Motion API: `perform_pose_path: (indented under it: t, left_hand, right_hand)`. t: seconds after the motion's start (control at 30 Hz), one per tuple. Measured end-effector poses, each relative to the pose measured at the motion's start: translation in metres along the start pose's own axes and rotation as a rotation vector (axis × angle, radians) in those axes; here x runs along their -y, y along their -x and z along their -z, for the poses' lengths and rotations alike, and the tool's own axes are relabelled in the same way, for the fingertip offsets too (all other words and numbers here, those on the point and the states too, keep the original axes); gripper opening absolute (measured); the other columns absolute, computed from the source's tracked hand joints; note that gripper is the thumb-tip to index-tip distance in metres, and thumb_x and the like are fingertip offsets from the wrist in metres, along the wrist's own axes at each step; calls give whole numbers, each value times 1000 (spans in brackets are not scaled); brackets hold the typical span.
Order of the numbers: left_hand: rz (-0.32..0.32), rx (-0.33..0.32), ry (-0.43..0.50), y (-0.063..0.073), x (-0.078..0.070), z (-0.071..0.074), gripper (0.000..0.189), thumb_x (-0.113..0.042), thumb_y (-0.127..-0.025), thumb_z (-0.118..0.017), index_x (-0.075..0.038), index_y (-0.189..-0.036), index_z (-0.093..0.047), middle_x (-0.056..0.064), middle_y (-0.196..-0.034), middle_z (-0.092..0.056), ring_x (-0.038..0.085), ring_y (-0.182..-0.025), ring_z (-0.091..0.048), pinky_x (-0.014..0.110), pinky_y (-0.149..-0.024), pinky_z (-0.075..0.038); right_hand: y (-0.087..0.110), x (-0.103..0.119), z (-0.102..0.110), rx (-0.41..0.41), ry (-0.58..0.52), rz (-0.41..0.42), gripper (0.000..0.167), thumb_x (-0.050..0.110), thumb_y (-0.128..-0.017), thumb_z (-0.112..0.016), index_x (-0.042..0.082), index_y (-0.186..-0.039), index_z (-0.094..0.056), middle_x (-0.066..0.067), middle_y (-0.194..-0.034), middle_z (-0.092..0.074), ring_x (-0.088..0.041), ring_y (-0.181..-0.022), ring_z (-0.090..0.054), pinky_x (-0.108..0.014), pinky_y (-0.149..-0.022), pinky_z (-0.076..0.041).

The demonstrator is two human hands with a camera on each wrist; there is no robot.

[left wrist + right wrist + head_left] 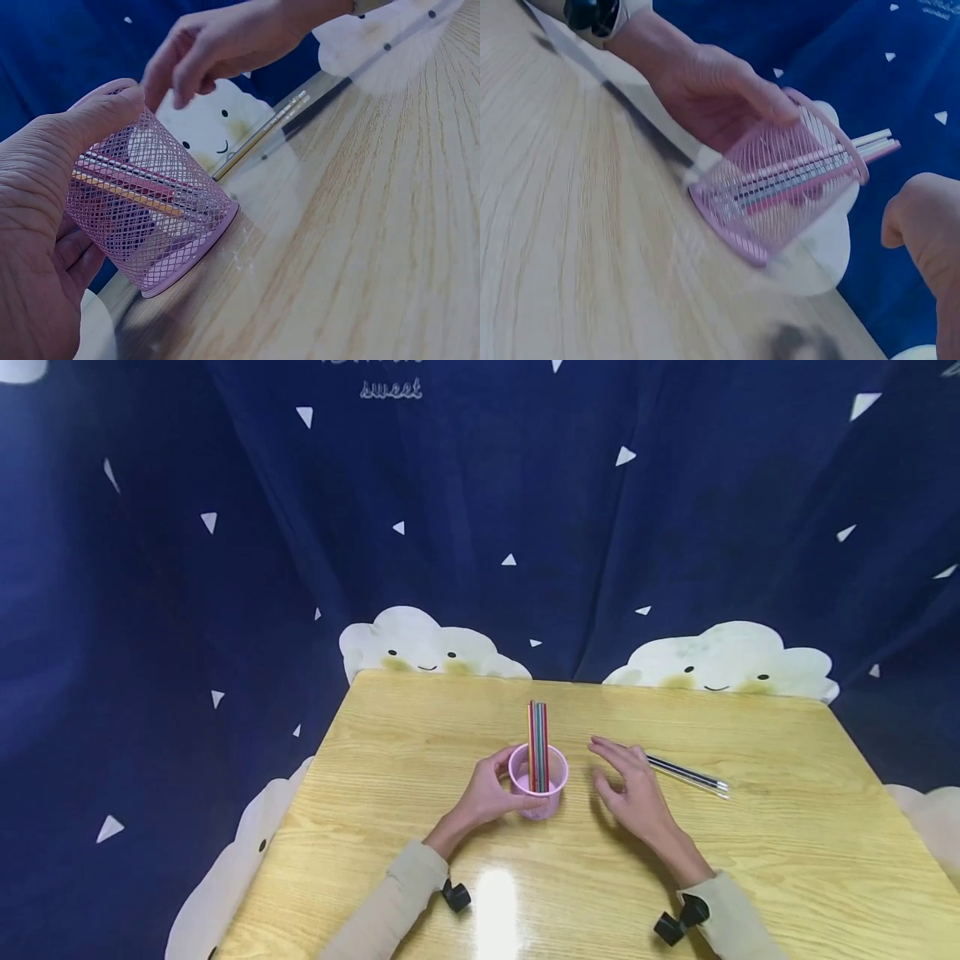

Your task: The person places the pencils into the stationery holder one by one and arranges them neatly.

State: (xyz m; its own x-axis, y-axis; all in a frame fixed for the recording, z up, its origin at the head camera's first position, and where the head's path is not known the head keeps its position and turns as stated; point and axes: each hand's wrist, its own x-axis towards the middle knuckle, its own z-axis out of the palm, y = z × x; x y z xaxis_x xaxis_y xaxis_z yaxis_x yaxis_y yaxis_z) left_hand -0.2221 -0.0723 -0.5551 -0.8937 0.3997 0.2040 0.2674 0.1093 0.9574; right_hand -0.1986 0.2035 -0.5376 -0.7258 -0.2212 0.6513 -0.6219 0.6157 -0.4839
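My left hand [489,793] grips a pink mesh pen cup [555,770], thumb at the near side of the rim and fingers round the far side. The cup stands upright on the table, as its mesh wall [161,225] shows in the left wrist view. Several slim coloured pencils [537,743] stand in it and stick out above the rim. To the right of the cup, apart from it, my right hand [637,793] hovers over the table with loosely bent fingers and nothing visibly held. Just beyond that hand lie a few dark and yellow pencils [688,773], partly hidden by it.
The light wooden table [420,718] ends at the back against a dark blue curtain [465,510] with white clouds and triangles. Black wrist cameras [456,895] sit on both sleeves. A bright light reflection [497,914] lies on the near part of the tabletop.
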Motion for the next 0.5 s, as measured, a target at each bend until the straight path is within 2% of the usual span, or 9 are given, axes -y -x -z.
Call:
perform_pose_path:
  t: [0.23,0.5]
  left_hand:
    - [-25,-16,-17,2,1,2,89,-14,-68,-98,-12,-147,-58,4,-136,-69,24,-121,-65,42,-108,-53]
    - [-29,3,3,0,1,1,89,-11,-68,-98,-11,-147,-58,6,-138,-67,28,-123,-65,47,-109,-52]
  right_hand:
    - [16,-12,10,141,132,-98,48,4,-88,-74,-2,-136,-66,-19,-144,-62,-18,-86,-43,-28,-73,-32]
    - [33,-32,25,239,254,-120,47,7,-92,-73,-1,-138,-64,-25,-148,-58,-21,-83,-41,-32,-71,-31]
